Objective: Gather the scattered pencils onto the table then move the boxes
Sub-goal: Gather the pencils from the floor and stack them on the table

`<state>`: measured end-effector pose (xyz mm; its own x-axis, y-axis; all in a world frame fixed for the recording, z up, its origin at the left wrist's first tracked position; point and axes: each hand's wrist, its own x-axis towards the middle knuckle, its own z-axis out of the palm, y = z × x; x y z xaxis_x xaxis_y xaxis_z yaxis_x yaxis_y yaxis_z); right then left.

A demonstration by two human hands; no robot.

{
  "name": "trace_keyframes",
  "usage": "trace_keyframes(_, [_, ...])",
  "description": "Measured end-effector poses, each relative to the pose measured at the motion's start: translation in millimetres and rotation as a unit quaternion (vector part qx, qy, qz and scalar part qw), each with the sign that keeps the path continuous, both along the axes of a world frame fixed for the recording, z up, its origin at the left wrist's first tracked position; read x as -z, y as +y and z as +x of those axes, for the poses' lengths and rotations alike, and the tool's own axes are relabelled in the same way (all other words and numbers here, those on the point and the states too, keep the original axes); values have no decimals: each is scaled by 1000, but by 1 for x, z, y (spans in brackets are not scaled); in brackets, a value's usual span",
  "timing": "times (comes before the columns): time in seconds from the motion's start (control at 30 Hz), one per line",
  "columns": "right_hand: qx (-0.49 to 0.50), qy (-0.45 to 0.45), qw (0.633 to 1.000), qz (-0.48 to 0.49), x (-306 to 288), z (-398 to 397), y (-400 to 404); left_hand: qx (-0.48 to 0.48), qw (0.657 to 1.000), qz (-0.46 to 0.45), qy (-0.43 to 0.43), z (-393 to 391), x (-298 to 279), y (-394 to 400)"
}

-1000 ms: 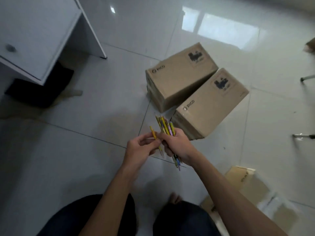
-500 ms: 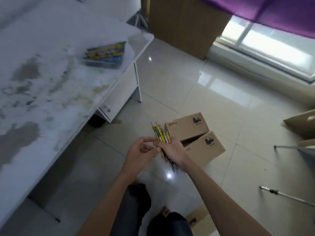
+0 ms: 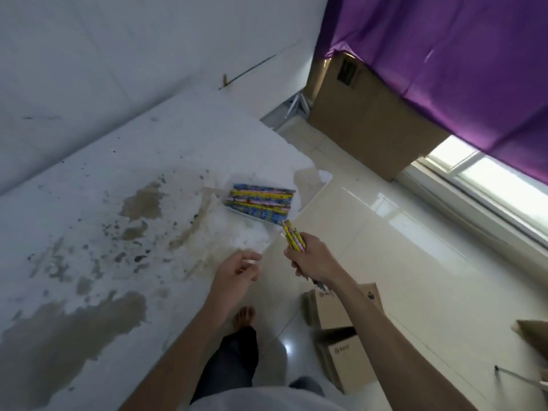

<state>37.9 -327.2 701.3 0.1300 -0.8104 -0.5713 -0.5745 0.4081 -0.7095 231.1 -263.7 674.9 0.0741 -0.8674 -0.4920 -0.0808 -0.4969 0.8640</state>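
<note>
My right hand (image 3: 314, 262) grips a bundle of yellow pencils (image 3: 293, 239), their tips pointing up and left toward the table's right edge. My left hand (image 3: 237, 272) hovers over that edge with loosely curled fingers, holding nothing. On the stained white table (image 3: 124, 221) lies a pile of colourful pencils (image 3: 259, 203) in a shallow clear tray near the far right corner. Two brown cardboard boxes (image 3: 341, 315) stand on the floor below my right forearm, partly hidden by it.
A large cardboard box (image 3: 364, 120) stands against the window under a purple curtain (image 3: 459, 63). Another carton corner (image 3: 533, 336) shows at the right edge, with a thin metal rod (image 3: 522, 373) on the glossy tiled floor. My bare foot (image 3: 244, 317) is beside the table.
The view rose from the floor and boxes up to the tabletop. My left hand let go of the pencil bundle and moved left; my right hand carried the bundle toward the table edge.
</note>
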Motion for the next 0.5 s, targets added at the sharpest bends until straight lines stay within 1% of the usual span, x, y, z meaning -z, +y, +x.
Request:
trace_keyframes(0.1, [-72, 74, 995, -8, -2, 17, -47, -16, 1000, 4, -22, 18, -5, -39])
trace_keyframes(0.2, [-177, 165, 969, -45, 1, 35, -88, -40, 998, -3, -51, 33, -7, -72])
trace_keyframes(0.33, [-288, 271, 914, -96, 4, 59, -132, -91, 990, -18, -110, 44, -2, -104])
trace_keyframes(0.4, [-341, 323, 871, -142, 4, 71, -148, -103, 986, -22, -132, 47, 0, -116])
trace_keyframes(0.43, [-365, 340, 851, -163, 6, 76, -154, -107, 984, -22, -142, 47, 1, -122])
trace_keyframes(0.5, [-395, 354, 827, -189, 10, 85, -165, -110, 981, -24, -156, 48, 5, -129])
